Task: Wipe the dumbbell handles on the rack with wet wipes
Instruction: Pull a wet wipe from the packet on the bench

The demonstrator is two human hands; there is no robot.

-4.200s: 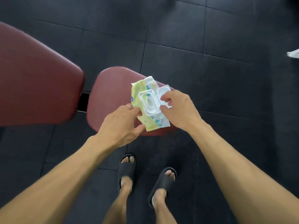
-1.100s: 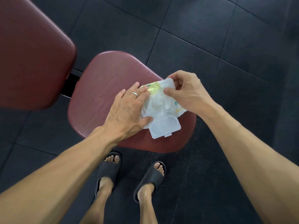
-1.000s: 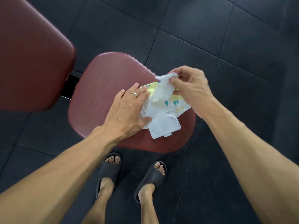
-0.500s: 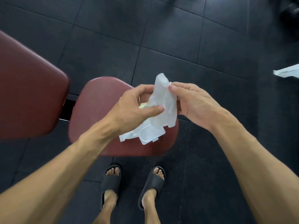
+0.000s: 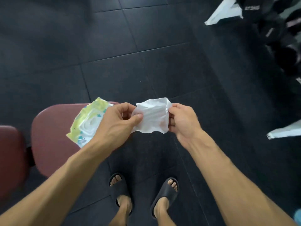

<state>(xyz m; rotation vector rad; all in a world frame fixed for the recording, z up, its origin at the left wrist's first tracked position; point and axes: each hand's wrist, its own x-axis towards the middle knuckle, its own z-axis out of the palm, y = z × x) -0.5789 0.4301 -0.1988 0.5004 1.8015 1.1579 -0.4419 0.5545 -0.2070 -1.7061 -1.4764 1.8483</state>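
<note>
Hanging between both hands' fingers (image 5: 138,115), pinched: wet wipe (image 5: 152,119).

Both forearms are bare, with no sleeves reaching into view. The left hand (image 5: 114,124) and right hand (image 5: 182,121) wear no gloves. On the feet are dark, open-toed slide sandals (image 5: 164,193), each with one broad strap across the foot and toes showing.

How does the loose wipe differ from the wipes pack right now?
The wipe is plain white; the wipes pack is yellow-green with a white centre. The wipe hangs in the air, pinched between the left hand and right hand; the pack lies untouched on the red bench pad. Both look crumpled.
</note>
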